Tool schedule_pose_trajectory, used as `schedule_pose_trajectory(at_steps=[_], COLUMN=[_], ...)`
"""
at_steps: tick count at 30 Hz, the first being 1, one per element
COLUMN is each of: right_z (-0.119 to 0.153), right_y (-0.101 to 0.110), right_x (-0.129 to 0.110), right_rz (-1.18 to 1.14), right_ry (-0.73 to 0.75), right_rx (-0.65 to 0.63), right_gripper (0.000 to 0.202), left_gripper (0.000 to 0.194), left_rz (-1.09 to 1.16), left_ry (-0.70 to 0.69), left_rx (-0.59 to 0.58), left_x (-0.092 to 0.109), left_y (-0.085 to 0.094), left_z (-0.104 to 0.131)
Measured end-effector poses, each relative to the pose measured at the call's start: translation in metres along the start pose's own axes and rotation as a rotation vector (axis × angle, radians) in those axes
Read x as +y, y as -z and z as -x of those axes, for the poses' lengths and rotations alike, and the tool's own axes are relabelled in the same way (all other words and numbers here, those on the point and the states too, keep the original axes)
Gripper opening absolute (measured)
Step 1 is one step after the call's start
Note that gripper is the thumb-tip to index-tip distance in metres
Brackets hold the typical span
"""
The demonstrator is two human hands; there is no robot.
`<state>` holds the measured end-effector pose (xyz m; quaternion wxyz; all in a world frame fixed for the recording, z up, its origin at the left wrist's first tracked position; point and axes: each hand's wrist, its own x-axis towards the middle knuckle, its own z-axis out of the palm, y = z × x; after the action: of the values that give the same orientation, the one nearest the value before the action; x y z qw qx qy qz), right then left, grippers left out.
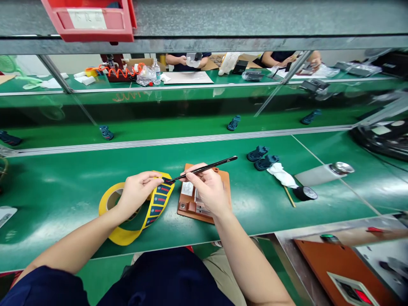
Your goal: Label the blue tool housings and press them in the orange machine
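My left hand (140,189) pinches the upper end of a yellow label strip (157,204) that carries several dark labels. The strip runs down and loops back to its yellow roll (106,199) on the bench. Black tweezers (213,165) are in my right hand (207,185), their tip touching the top label beside my left fingertips. Below my right hand lies a brown fixture block (226,187) with a metal part, partly hidden by the hand. Farther right, two dark blue plastic housings (267,162) sit side by side.
A white bottle with a metal cap (321,173), a white cloth (283,175) and a black round gauge-like piece (305,193) lie to the right. More blue housings (234,122) stand on the strip behind the rail. A red bin (92,25) hangs overhead. Co-workers' hands (183,60) show across the bench.
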<state>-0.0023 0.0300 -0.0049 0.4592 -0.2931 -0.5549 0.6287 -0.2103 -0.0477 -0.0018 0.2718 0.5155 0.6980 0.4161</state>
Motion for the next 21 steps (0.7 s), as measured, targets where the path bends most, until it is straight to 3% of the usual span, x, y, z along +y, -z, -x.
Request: schedule_pose_trajectory(at_steps=[3,7,11,14,17,19,21], right_z=[0.003,0.002,-0.004,-0.007,-0.009,-0.009,-0.009], right_y=[0.022,0.069,0.112,0.131,0.136,0.136,0.136], right_x=[-0.008,-0.017,-0.010,0.001,0.010,0.014,0.016], right_rz=[0.084,0.182,0.230,0.246,0.267,0.276,0.261], right_ry=[0.050,0.084,0.039,-0.002,-0.019,-0.028,-0.042], right_rx=[0.071,0.152,0.115,0.039,-0.008,-0.018,-0.023], right_gripper=[0.024,0.027,0.033,0.034,0.034,0.034,0.035], left_gripper=[0.049,0.061,0.073,0.077,0.066,0.048,0.034], left_rz=[-0.314,-0.731,-0.924,-1.007,-0.983,-0.808,-0.594], left_ry=[-0.070,-0.011,0.015,0.021,-0.061,-0.254,-0.507], left_rx=[-0.088,-0.224,-0.346,-0.349,-0.221,-0.147,-0.153], left_x=[0.002,-0.003,-0.005,0.005,0.021,0.027,0.025], left_y=[-0.003,-0.019,-0.032,-0.028,-0.024,-0.030,-0.047], left_z=[-0.029,-0.069,-0.083,-0.075,-0.052,-0.030,-0.007])
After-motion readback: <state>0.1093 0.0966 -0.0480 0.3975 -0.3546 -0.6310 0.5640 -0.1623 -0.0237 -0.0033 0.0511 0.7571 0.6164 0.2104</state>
